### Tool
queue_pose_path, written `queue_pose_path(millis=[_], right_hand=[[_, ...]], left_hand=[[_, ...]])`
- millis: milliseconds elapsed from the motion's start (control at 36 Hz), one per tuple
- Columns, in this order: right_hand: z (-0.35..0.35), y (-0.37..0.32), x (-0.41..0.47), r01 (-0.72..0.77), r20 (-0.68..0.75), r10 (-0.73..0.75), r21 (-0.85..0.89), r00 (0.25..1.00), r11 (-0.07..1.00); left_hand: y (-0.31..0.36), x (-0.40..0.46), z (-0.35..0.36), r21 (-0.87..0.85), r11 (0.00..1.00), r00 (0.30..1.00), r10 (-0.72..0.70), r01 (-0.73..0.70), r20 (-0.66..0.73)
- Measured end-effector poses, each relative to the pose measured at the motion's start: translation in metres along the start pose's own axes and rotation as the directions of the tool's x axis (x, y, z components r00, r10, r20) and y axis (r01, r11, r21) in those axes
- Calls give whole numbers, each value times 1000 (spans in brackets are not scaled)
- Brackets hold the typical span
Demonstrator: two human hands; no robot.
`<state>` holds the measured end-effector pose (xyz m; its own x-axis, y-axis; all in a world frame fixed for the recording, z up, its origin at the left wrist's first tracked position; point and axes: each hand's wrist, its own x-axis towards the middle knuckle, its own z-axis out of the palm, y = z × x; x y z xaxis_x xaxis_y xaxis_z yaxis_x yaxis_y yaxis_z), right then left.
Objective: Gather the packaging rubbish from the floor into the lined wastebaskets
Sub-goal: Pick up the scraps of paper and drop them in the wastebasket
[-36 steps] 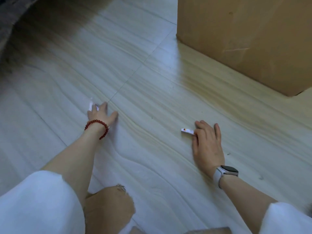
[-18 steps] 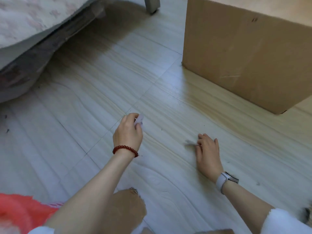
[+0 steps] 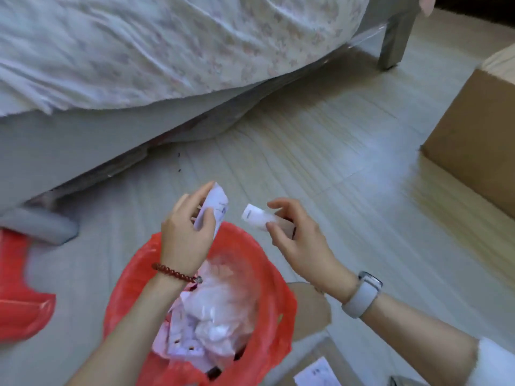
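Now hovering over bin (image 3: 267,263), off floor | left hand (image 3: 185,232) gripping paper (image 3: 216,208) | right hand (image 3: 296,235) pinching wrapper (image 3: 255,217) beside bin | dropping next, likely

red bead bracelet (image 3: 175,273) left wrist, grey watch (image 3: 362,295) right, white sleeve (image 3: 493,363)

Soft daylight, fairly bright, pale glare patch on floor (image 3: 370,162). Dark shadow under bed (image 3: 167,51). Motion blur overall, wide-angle bending at edges.
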<state>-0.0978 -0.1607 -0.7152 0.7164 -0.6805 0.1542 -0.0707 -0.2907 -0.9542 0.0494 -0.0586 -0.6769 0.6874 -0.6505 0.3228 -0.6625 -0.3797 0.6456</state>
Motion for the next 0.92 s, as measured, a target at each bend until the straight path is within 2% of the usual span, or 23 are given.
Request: queue_pose_path(millis=[111, 167, 222, 278, 333, 389, 472, 528, 611, 722, 833, 917], right_hand=[[36, -10, -8, 218, 233, -167, -211, 958, 953], [44, -5, -11, 238, 215, -178, -297, 960, 925], [44, 4, -15, 183, 122, -148, -374, 981, 909], [39, 6, -21, 26, 98, 17, -422, 995, 906], [35, 11, -25, -168, 167, 288, -506, 943, 846], [37, 13, -29, -199, 195, 389, -609, 901, 767], [40, 15, -32, -224, 139, 374, -597, 917, 770], [36, 11, -31, -236, 101, 357, -580, 929, 780], [16, 0, -20, -246, 12, 307, -569, 952, 785], [-26, -16, -3, -293, -143, 256, -533, 956, 794], [-80, -23, 0, -375, -326, 235, -483, 916, 791], [-121, -24, -11, -415, -450, 202, -445, 870, 794]], left_hand=[[-44, -32, -26, 142, 990, 997, -32, 21, 76], [-56, -38, -28, 146, 989, 997, -20, 8, 80], [-55, -37, -25, 147, 989, 997, 6, -17, 72], [-48, -31, -17, 179, 983, 996, 21, -37, 91], [-45, -27, -8, 259, 963, 987, 31, -72, 159], [-49, -25, 2, 386, 917, 962, -7, -103, 272], [-60, -21, 12, 579, 805, 909, -137, -130, 394], [-60, -14, 12, 610, 780, 912, -137, -142, 387], [-46, 5, 12, 586, 796, 939, -66, -155, 339], [-9, 37, 25, 590, 751, 941, 122, -295, 315], [44, 71, 44, 560, 768, 946, 192, -311, 262], [81, 77, 67, 524, 785, 938, 213, -332, 275]])
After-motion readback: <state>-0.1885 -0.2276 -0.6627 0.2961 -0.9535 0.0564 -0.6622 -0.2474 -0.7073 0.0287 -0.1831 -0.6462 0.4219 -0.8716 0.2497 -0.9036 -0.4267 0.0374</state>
